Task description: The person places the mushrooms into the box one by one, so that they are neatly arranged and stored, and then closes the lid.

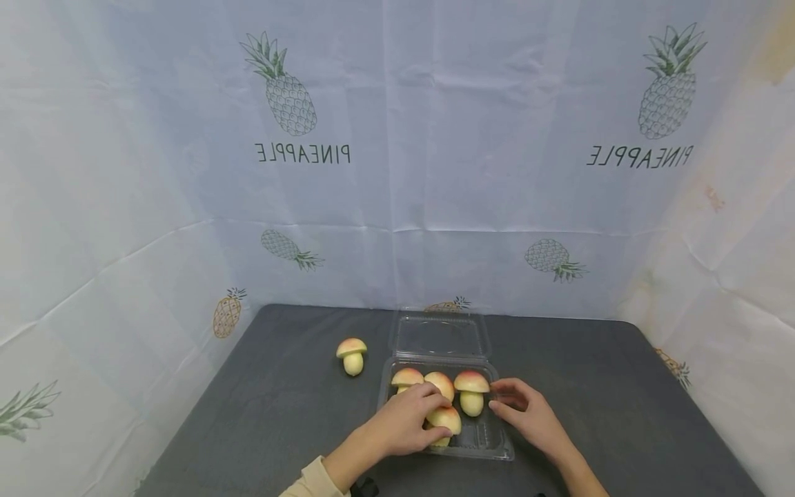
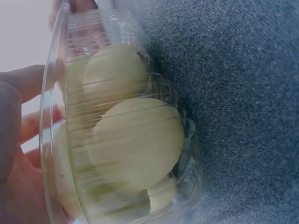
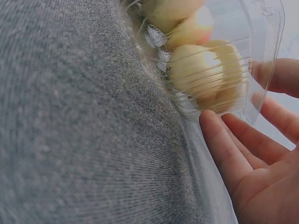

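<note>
My left hand [image 1: 406,417] reaches over the front left of a clear plastic clamshell container [image 1: 478,452]. Its thumb and fingers hold a mushroom-shaped piece [image 1: 446,417] with a red-yellow cap, low inside. Behind it in the container lie more such pieces: one at the left [image 1: 406,376], one in the middle [image 1: 439,384] and one at the right [image 1: 470,383], its pale stem towards me. My right hand [image 1: 528,414] is at the container's right side. In the right wrist view, fingertips [image 3: 208,119] touch the ribbed wall. The left wrist view shows rounded pieces [image 2: 140,144] through the plastic.
Another mushroom-shaped piece [image 1: 352,355] lies on the dark tabletop [image 1: 286,386], left of the container. The container's lid [image 1: 442,335] is folded back, away from me. A pale curtain [image 1: 459,172] with printed pineapples rises around the table's back and sides.
</note>
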`<state>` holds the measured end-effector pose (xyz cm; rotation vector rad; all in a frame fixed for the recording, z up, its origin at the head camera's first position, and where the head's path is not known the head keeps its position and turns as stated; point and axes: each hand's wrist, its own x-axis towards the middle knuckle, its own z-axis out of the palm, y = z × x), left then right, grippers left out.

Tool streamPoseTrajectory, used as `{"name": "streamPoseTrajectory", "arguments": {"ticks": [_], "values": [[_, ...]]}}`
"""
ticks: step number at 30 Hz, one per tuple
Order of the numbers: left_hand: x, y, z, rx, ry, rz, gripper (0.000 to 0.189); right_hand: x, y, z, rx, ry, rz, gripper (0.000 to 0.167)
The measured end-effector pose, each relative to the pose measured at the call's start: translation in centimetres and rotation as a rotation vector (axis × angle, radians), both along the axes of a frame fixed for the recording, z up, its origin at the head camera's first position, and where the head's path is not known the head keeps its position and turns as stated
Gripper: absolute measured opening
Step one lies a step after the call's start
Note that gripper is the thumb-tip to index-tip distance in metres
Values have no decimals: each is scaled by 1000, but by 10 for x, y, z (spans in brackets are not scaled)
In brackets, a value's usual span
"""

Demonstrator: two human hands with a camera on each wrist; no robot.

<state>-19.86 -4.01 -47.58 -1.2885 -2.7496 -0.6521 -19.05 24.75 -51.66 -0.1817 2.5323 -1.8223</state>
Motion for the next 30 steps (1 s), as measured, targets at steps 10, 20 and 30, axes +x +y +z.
{"name": "streamPoseTrajectory", "arguments": {"ticks": [10, 20, 30], "values": [[1, -2, -1, -5, 58, -6, 35, 1, -1, 2, -5, -14, -5, 41], [2, -8, 8, 1, 72, 21, 30, 0, -2, 3, 0, -15, -7, 41], [0, -28, 20, 143, 134, 101, 21, -1, -1, 2, 1, -14, -6, 41]]}}
